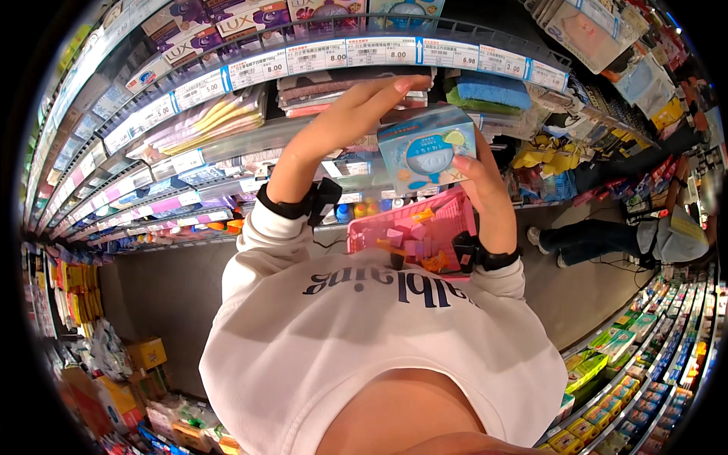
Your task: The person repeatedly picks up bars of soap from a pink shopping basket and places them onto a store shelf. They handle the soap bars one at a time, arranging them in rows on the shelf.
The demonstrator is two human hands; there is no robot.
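Note:
My right hand (479, 171) grips a light-blue soap box (417, 176) by its right side, thumb across the front. An oval shape is printed on that front. My left hand (356, 114) reaches to the right just above the box, its fingers stretched out and holding nothing that I can see. Behind the left hand lie folded reddish-brown towels (307, 91) on a shelf. Partly hidden beneath the right forearm is a pink basket (364, 229), with several small pink and orange things inside.
A price-tag strip (334, 55) runs along the shelf edge ahead, with purple boxes (250, 21) above it. Blue and green towels (493, 92) sit to the right. A person (607, 241) is on the floor at far right. More stocked shelves (644, 371) stand at lower right.

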